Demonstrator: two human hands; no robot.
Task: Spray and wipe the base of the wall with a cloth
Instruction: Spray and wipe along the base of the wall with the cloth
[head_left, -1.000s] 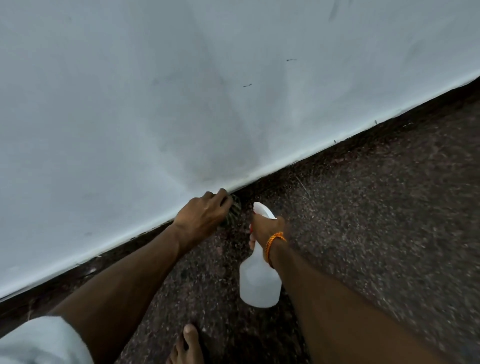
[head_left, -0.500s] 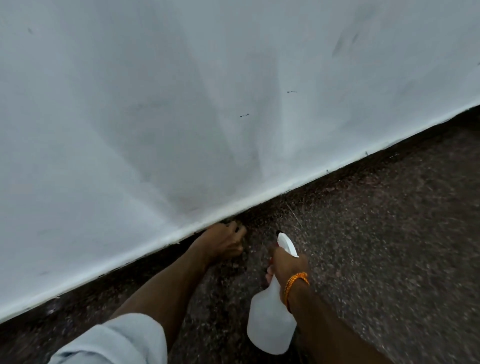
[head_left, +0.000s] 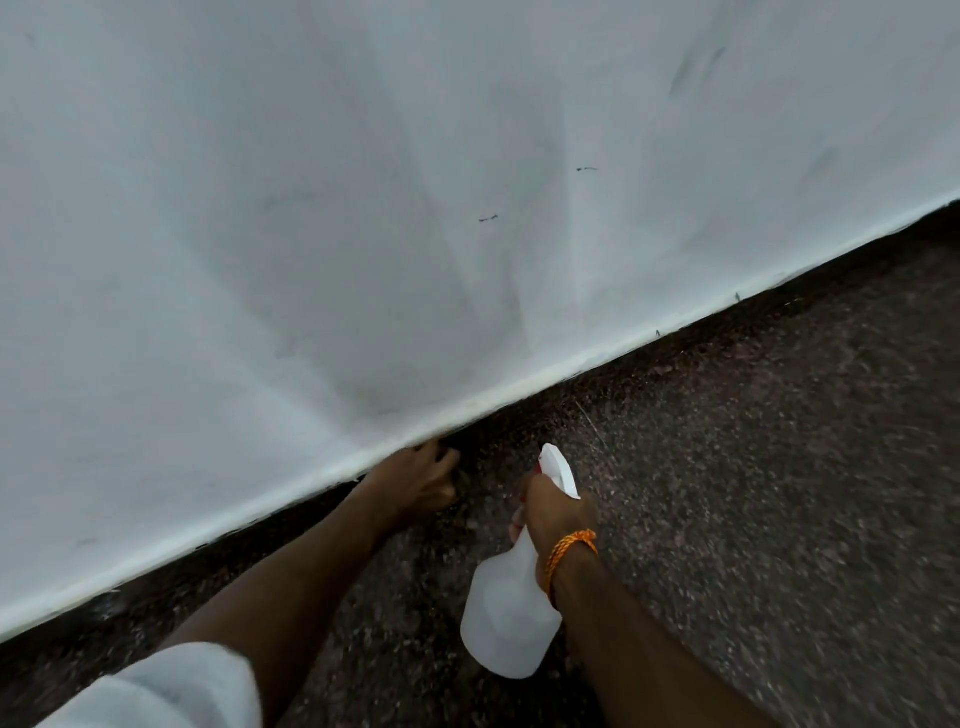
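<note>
While one hand (head_left: 415, 480) wipes, another (head_left: 558, 512) grips one bottle (head_left: 511, 608).

Both forearms are bare from elbow to wrist. The left arm wears a short white sleeve (head_left: 171, 686), loose and softly blurred at the near left corner, its hem ending above the elbow. The left hand (head_left: 415, 480) carries no ring or band that can be made out. At the wrist of the right hand (head_left: 558, 514) sits an orange braided cord bracelet (head_left: 569, 548), twisted like thin rope and wrapped around more than once, with a darker, reddish strand just below it toward the forearm. Whether the right arm has a sleeve cannot be told.
</note>
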